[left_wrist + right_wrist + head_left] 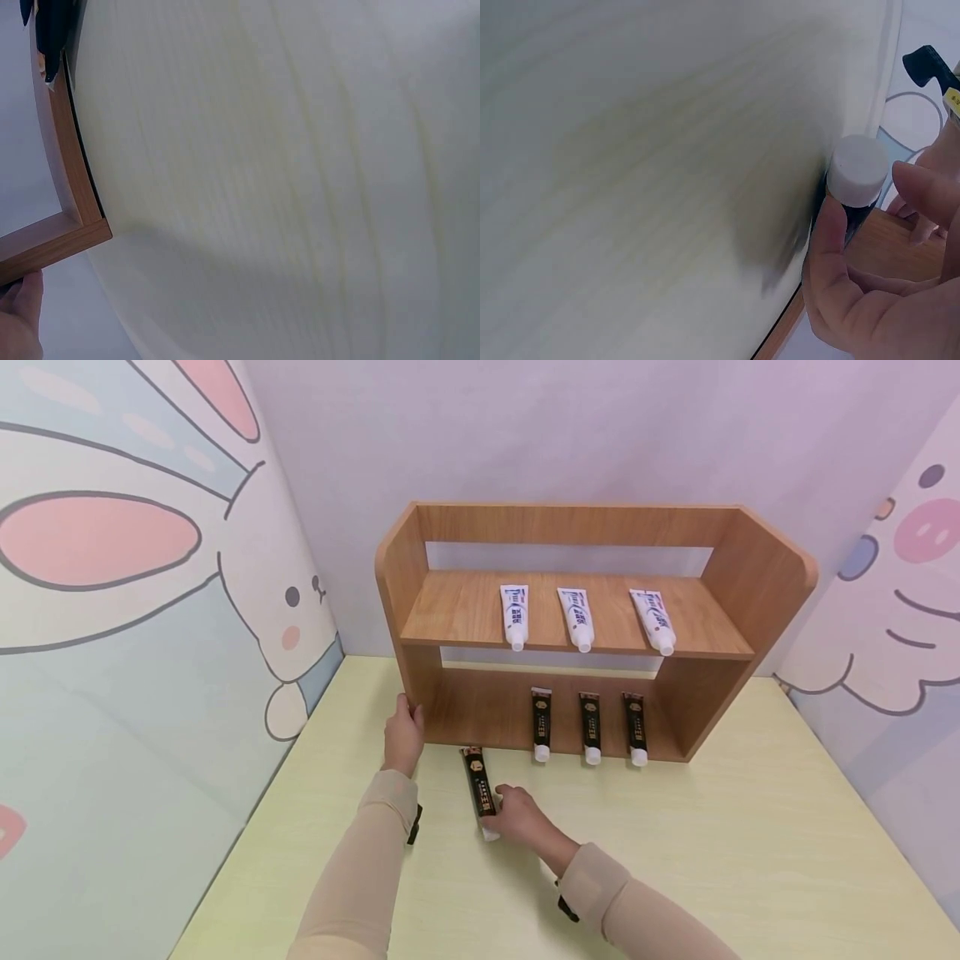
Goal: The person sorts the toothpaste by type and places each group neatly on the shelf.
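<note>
My right hand (521, 818) holds a black toothpaste tube (478, 781) with a white cap, near its cap end, in front of the shelf's lower board. In the right wrist view the white cap (857, 171) shows between the fingers and thumb of that hand (885, 300). With my left hand (403, 739) I grip the front edge of the left side panel of a wooden two-tier shelf (577, 647). The left wrist view shows only part of that hand (21, 319), against the panel's wooden edge (56, 251).
On the lower board lie several black tubes, including a left one (542, 727), caps forward. White tubes, one at left (515, 617), lie on the upper board. The shelf stands on a pale yellow table (750, 843) between walls with cartoon animals (262, 568).
</note>
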Demonstrator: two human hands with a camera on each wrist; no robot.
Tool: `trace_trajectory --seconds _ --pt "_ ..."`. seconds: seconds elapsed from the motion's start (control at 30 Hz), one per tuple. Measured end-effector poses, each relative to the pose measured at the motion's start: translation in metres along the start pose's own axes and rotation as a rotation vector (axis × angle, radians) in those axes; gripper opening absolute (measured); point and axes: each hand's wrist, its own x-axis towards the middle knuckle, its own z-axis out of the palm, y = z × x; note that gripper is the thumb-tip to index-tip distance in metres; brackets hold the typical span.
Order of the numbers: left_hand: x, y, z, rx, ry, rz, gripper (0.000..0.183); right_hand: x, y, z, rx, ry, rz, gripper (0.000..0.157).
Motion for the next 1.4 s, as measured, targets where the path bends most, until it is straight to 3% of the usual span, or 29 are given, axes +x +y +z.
trace_trajectory --seconds 0.17,0.4,1.4 --pt "-0.0003 -0.0003 -0.0004 -0.004 -0.006 0.0 0.021 0.0005 0.0026 0.0051 -0.01 -0.02 0.017 0.066" --pt "0.0004 -0.0004 -0.0007 0.005 -0.004 0.012 0.022 0.0013 0.0044 0.0084 -0.019 -0.034 -0.021 0.06" --pt "0.0003 0.0013 -0.0006 -0.007 -0.01 -0.012 0.023 0.0001 0.0037 0.0035 0.128 -0.043 0.026 0.06"
